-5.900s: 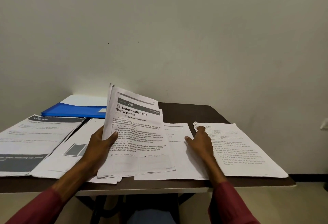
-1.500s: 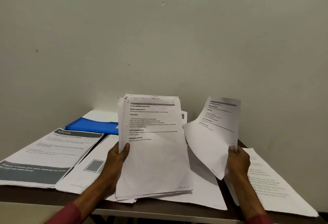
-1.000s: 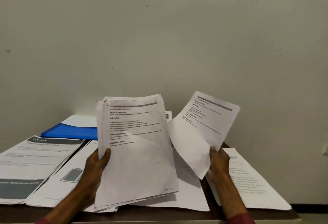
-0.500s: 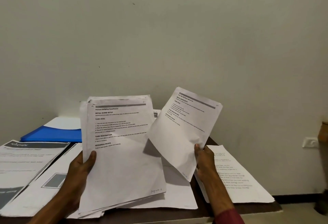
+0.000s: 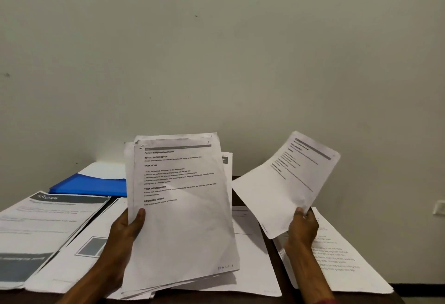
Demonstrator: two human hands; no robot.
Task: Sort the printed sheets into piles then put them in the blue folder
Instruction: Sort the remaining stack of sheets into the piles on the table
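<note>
left hand point(image 5: 125, 233) grips a thick stack of printed sheets point(image 5: 183, 219) at its left edge, thumb curled over the front, fingers hidden behind – stack held upright and tilted a bit, top page reads "perfume sampling classification", lower edges fanned out unevenly. right hand point(image 5: 302, 227) pinches a single sheet point(image 5: 284, 185) at its lower right corner, thumb on the front, sheet raised off the table and angled to the right, apart from the stack.

under the right hand lies a pile of text pages point(image 5: 337, 262) on the right side of the dark table point(image 5: 272, 246). a white pile point(image 5: 250, 250) sits in the middle, partly behind the held stack. left of that a pile with a grey box point(image 5: 79, 255) on its top page, and at far left a pile headed "kitchen" point(image 5: 43, 226) with dark bands.

blue folder point(image 5: 96, 184) lies flat at the back left of the table, closed as far as can be told – a white sheet point(image 5: 106, 170) shows beyond it by the wall point(image 5: 216, 50).
</note>
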